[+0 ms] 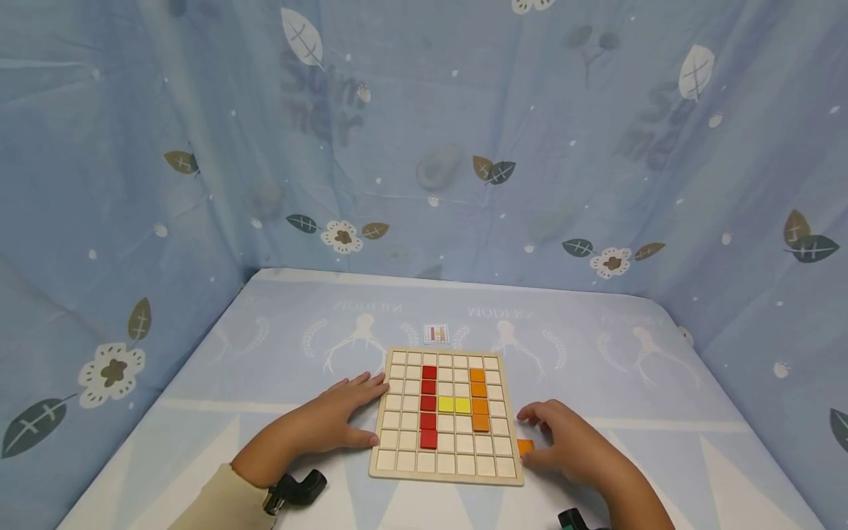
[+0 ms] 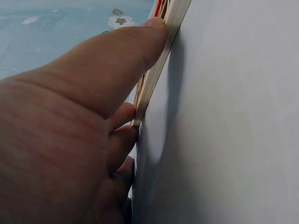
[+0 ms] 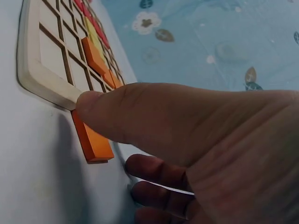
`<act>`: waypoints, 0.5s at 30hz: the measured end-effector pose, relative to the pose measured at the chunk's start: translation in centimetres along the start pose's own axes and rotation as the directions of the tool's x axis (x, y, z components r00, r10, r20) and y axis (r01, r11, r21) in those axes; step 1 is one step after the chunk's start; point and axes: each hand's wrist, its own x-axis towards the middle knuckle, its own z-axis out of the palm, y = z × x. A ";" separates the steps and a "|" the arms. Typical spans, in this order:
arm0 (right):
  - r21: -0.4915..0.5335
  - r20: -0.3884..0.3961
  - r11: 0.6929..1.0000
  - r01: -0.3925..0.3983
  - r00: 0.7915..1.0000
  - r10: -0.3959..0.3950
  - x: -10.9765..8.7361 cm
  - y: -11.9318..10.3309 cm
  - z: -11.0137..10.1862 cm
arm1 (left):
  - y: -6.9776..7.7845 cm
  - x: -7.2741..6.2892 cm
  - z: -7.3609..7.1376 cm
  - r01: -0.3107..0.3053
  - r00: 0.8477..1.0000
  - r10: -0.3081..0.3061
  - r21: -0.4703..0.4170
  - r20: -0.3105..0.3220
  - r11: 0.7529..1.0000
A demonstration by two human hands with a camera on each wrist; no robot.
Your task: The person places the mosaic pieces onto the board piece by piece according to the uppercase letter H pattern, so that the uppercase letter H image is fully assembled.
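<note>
A wooden grid board [image 1: 447, 477] lies on the table. It bears a column of several red tiles [image 1: 429, 403], two yellow tiles [image 1: 453, 405] and a column of several orange tiles [image 1: 479, 398]. My left hand [image 1: 334, 416] rests at the board's left edge, thumb and fingers spread along the rim. On the other side my right hand [image 1: 573, 445] is beside a loose orange tile [image 3: 93, 140], which lies against the board's right edge. The right thumb [image 3: 131, 109] reaches over that tile to the rim, while the other fingers bend loosely beyond it.
A small card [image 1: 436, 334] printed with a coloured grid pattern lies just behind the board. Patterned blue curtain [image 1: 430, 147] hangs behind the table and along both sides. The table [image 1: 662, 383] has a printed cloth with pale shapes.
</note>
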 end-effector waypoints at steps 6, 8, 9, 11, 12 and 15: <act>-0.010 -0.006 1.000 -0.007 1.000 0.007 -0.4 0.3 0.2 | 0.1 0.0 -0.1 0.001 1.000 -0.001 0.002 0.003 1.000; -0.015 -0.008 1.000 -0.008 1.000 0.008 -0.4 0.4 0.3 | 0.1 0.0 -0.1 -0.001 1.000 0.001 0.006 0.006 1.000; -0.016 -0.009 1.000 -0.002 1.000 0.002 -0.4 0.5 0.4 | 0.1 0.0 -0.1 0.000 1.000 0.000 0.007 0.007 1.000; -0.018 -0.011 1.000 0.000 1.000 0.000 -0.3 0.5 0.5 | 0.2 0.0 -0.1 0.001 1.000 -0.001 0.008 0.009 1.000; -0.020 -0.011 1.000 0.001 1.000 -0.001 -0.3 0.5 0.5 | 0.2 -0.1 -0.2 0.001 1.000 -0.001 0.008 0.009 1.000; -0.023 -0.009 1.000 0.014 1.000 -0.014 -0.2 0.5 0.6 | 0.2 -0.1 -0.1 0.002 1.000 -0.002 0.001 0.009 1.000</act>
